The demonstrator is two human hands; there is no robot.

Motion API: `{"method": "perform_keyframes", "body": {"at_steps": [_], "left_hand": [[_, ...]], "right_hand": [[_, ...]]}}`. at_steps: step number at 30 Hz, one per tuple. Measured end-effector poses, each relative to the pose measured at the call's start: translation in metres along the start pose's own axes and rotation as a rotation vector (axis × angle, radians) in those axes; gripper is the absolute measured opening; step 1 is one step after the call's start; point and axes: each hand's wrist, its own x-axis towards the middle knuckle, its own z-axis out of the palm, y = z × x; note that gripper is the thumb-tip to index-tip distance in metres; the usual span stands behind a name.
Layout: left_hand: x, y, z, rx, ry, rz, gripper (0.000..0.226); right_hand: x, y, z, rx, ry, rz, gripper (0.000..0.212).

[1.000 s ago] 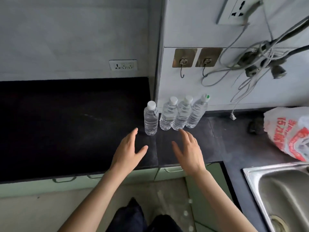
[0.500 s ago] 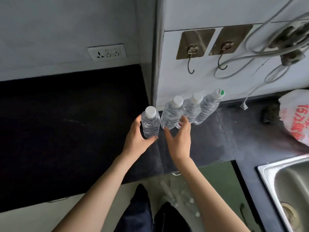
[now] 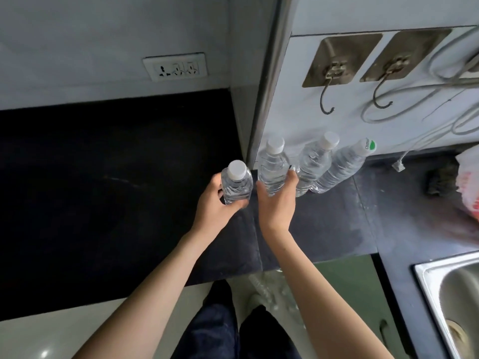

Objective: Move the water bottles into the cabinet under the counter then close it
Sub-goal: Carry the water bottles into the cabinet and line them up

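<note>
wall socket (image 3: 175,67), 2 hooks (image 3: 327,98), cables (image 3: 440,81), steel sink (image 3: 451,288)

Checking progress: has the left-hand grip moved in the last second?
Yes: the left-hand grip moved forward across the black countertop and holds the leftmost clear plastic water bottle.

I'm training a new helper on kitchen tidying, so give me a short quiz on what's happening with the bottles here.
1. True or false: the left hand grips the leftmost bottle.
2. The cap with a green mark is on: A the leftmost bottle, B the rightmost bottle, C no bottle.
3. Fill in: the right hand holds the ___ bottle from the left.
Key: 1 true; 2 B; 3 second bottle.
</note>
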Motion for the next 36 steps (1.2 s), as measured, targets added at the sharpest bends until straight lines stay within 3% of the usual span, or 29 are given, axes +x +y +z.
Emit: {"method": "perform_keyframes", "body": {"at_steps": [11,21,26,32,36], "left_hand": [[-0.012,-0.003,-0.021,0.062,0.029,0.009,0.069],[-0.077,0.04,-0.036,-0.01,0.154,0.128,0.043],[-0.127,0.07,-0.043,-0.095,0.228,0.207,0.04],[-0.207,0.044,-0.048,-0.274,0.3,0.07,0.031],[-0.27,-0.002,-0.046,-0.349,0.428,-0.069,0.038]], "right_hand": [[-0.01,0.004,-0.026,0.037,-0.126,-0.017,0.046],[-0.051,-0.029,-0.094,0.325,-0.216,-0.171,0.03],[-0.074,-0.05,-0.131,0.471,-0.351,-0.245,0.034],[-0.122,-0.026,-0.149,0.492,-0.571,-0.241,0.033],[-0.168,0.008,-0.139,0.407,-0.747,-0.18,0.037]]}}
